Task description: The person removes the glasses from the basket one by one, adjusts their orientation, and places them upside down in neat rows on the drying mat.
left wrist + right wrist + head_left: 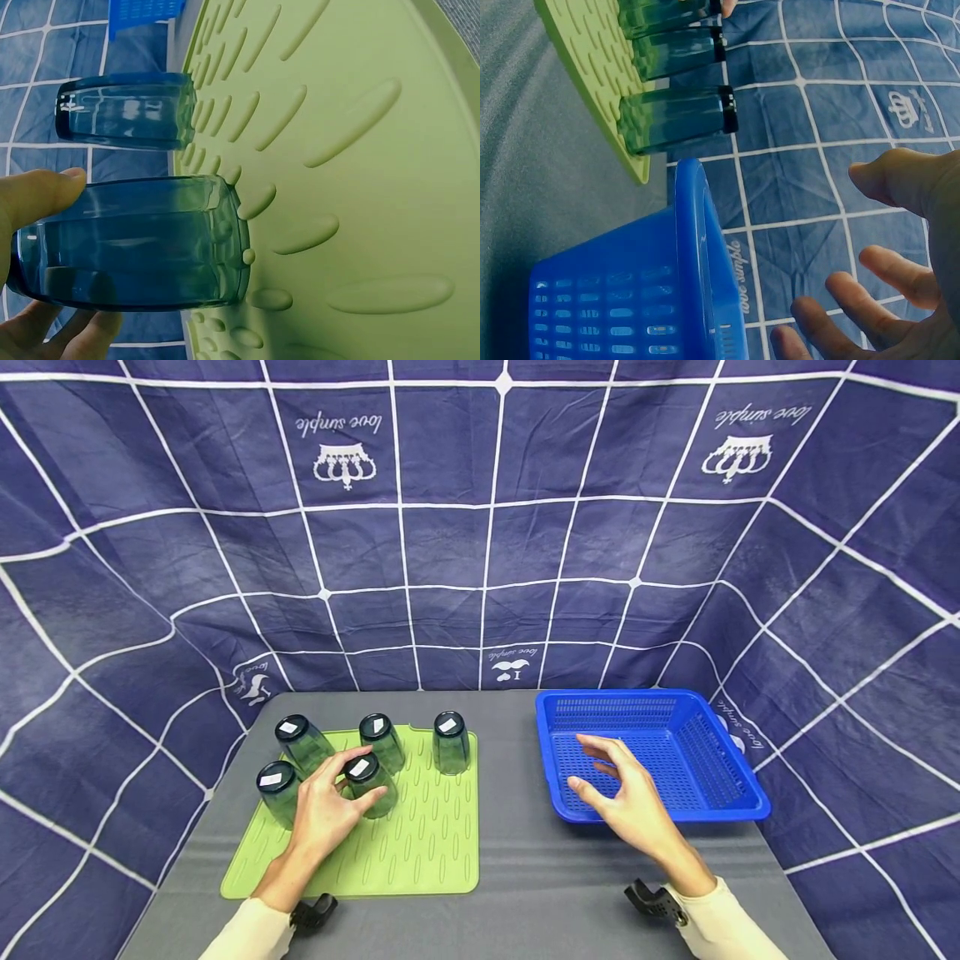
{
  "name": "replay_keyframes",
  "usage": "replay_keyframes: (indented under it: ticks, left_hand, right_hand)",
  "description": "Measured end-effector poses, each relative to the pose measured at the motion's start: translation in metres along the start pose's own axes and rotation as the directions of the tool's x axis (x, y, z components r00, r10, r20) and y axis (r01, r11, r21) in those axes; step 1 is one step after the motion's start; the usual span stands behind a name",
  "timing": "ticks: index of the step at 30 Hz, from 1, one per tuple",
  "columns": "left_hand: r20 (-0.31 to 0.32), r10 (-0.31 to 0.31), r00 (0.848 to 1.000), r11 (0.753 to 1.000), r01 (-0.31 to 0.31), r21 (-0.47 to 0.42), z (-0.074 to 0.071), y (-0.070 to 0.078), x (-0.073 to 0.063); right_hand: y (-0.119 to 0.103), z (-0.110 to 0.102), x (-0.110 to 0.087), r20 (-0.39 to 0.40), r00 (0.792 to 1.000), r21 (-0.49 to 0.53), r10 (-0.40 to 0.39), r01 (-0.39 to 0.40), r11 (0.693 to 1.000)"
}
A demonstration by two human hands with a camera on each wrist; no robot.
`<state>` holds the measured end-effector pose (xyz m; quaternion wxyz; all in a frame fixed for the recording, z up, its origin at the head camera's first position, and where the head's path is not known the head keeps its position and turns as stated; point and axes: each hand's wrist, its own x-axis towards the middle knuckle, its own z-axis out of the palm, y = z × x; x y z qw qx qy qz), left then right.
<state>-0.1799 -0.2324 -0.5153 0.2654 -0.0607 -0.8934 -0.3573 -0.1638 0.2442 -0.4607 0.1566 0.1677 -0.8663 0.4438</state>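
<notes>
Several dark green-blue drinking glasses stand upside down, white labels on their bases, on a green ribbed mat (427, 852). My left hand (326, 806) grips the front-middle glass (372, 789) near its base, thumb on one side and fingers on the other. In the left wrist view that glass (135, 244) has its rim down at the mat. Close beside the hand are a front-left glass (279, 793) and a back-left glass (306, 743). My right hand (630, 797) is above the near left part of a blue basket (551, 760), fingers spread and holding nothing.
A back-middle glass (386, 747) stands just behind the gripped one, and another glass (451, 747) is at the mat's back right corner. Grey cloth (517, 852) shows between mat and basket. A blue checked curtain (450, 543) surrounds the back and sides.
</notes>
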Motion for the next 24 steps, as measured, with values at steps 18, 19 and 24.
replay_keyframes:
  ticks: [18, 19, 24]
  left_hand:
    - [0.041, 0.058, 0.997, 0.997, -0.061, 0.053, 0.004, 0.002, 0.001]
    - [0.041, 0.058, 0.997, 0.997, -0.06, 0.054, 0.004, 0.002, 0.001]
    - [0.05, 0.036, 0.998, 0.998, -0.038, 0.043, 0.0, 0.008, 0.001]
  right_hand:
    - [0.008, -0.008, -0.001, -0.051, 0.996, -0.162, -0.071, 0.062, 0.985]
    - [0.009, -0.008, -0.001, -0.054, 0.995, -0.18, -0.082, 0.071, 0.981]
    - [0.014, -0.01, -0.001, -0.065, 0.989, -0.254, -0.13, 0.11, 0.961]
